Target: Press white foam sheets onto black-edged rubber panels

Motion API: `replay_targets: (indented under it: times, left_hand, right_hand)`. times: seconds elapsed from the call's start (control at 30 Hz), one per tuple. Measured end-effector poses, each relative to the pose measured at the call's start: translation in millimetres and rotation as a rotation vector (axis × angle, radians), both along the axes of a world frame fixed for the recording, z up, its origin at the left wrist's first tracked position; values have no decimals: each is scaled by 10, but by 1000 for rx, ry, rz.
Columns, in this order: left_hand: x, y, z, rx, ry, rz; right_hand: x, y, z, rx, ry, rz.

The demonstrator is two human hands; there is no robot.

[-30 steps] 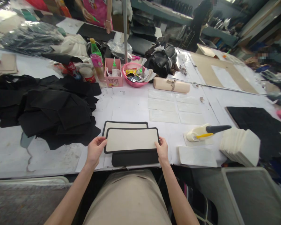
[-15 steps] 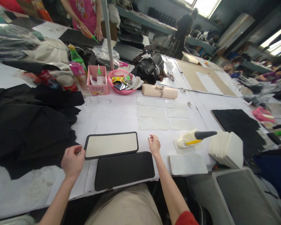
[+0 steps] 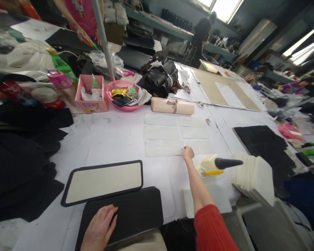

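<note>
My left hand [image 3: 101, 226] lies on a black rounded rectangular panel [image 3: 136, 209] at the table's near edge, fingers together and thumb apart. Just beyond that panel is a cream board with a black border [image 3: 104, 181]. Reaching forward, my right hand [image 3: 188, 152] has its fingers pinched at the adjoining ends of two translucent rectangular sheets. One is the front left sheet [image 3: 162, 148]; the other is the front right sheet [image 3: 202, 146], partly behind my hand. Further sheets [image 3: 161, 132] lie in rows behind them.
Right of my forearm are a cream container with a dark handle [image 3: 229, 163], a yellow brush [image 3: 213, 173] and a stack of white pads [image 3: 253, 177]. Black material [image 3: 21, 160] covers the left side. A pink basket [image 3: 125, 106] and a rolled peach sheet [image 3: 172, 105] sit farther back.
My right hand has moved forward and right to the translucent sheets. My left hand has come down onto the black panel. The view has shifted, with the bordered board now lower and farther left.
</note>
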State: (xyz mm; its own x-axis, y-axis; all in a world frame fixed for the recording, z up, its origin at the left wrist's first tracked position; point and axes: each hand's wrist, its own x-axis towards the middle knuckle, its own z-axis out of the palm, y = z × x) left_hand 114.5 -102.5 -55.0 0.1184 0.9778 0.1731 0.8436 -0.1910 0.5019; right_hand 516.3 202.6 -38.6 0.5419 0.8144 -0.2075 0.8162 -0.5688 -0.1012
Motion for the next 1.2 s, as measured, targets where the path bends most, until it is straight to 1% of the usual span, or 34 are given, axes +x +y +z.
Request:
replay_targets:
  times: [0.13, 0.3, 0.53, 0.6, 0.67, 0.73, 0.8, 0.87, 0.97, 1.03, 1.13, 1.2]
  left_hand:
    - [-17, -35, -31, -8, 17, 10]
    - [-7, -68, -29, 5, 16, 12]
    - [-8, -95, -64, 9, 30, 10]
    - [-12, -98, -81, 19, 42, 1]
    - [-15, -99, -94, 27, 50, -10]
    - [-13, -97, -98, 31, 52, -15]
    - [-4, -92, -92, 25, 50, -11]
    - [6, -81, -74, 15, 41, -6]
    - [12, -56, -21, -8, 8, -2]
    - [9, -37, 34, -32, -29, -1]
    - [11, 6, 146, -55, -109, 15]
    - [34, 56, 237, -47, -172, 34]
  right_hand:
    - [14, 135, -93, -38, -9, -29]
    - [39, 172, -120, -50, 1, -100]
    - [85, 249, -83, -34, 96, -180]
    - [90, 266, -42, -15, 138, -204]
    - [93, 256, 37, 22, 190, -213]
    - [97, 200, 166, 77, 265, -205]
    - [100, 88, 345, 142, 369, -184]
    - [97, -78, 565, 204, 499, -162]
    - [69, -398, 930, 282, 686, -123]
    - [27, -628, 1177, 356, 873, -113]
    - [-83, -956, 1541, 457, 1224, -143]
    - [-187, -1160, 1779, 480, 1363, -159]
